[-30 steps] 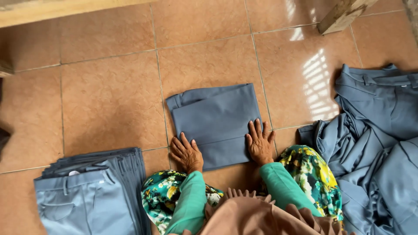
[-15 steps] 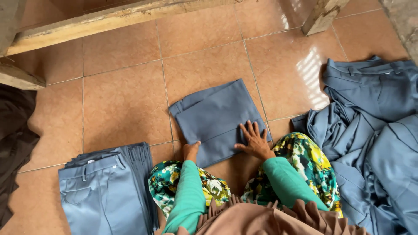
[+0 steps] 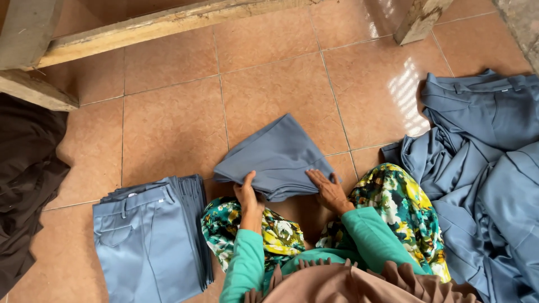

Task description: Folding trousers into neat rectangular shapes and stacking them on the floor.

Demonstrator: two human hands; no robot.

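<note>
On the tiled floor (image 3: 168, 129), just in front of the person's knees, lies a folded grey-blue garment (image 3: 278, 157). Its near edge is raised off the tiles, and its far corner points toward 12 o'clock. The left hand (image 3: 247, 193) grasps the near left edge of this garment: the thumb lies on top of the cloth and the other fingers are hidden under it. The right hand (image 3: 328, 189) holds the near right edge, with its fingers spread flat on top of the cloth; I cannot tell whether the thumb goes below. Both arms wear green sleeves (image 3: 247, 264), and the knees are covered by a flowered cloth (image 3: 393, 207) in green, yellow and white.

At 8 o'clock from the hands there is a neat stack of folded trousers (image 3: 149, 235) of the same grey-blue colour, near the left knee, with a waistband and belt loops showing on the top piece. At 3 o'clock, a loose pile of unfolded grey-blue trousers (image 3: 488, 174) touches the right knee and goes to the right edge of the view. At 9 o'clock, well apart, a dark brown cloth (image 3: 25, 179) lies on the floor. At 11 o'clock a wooden beam (image 3: 157, 25) crosses the top, and at 1 o'clock stands a wooden post (image 3: 418, 19).
</note>
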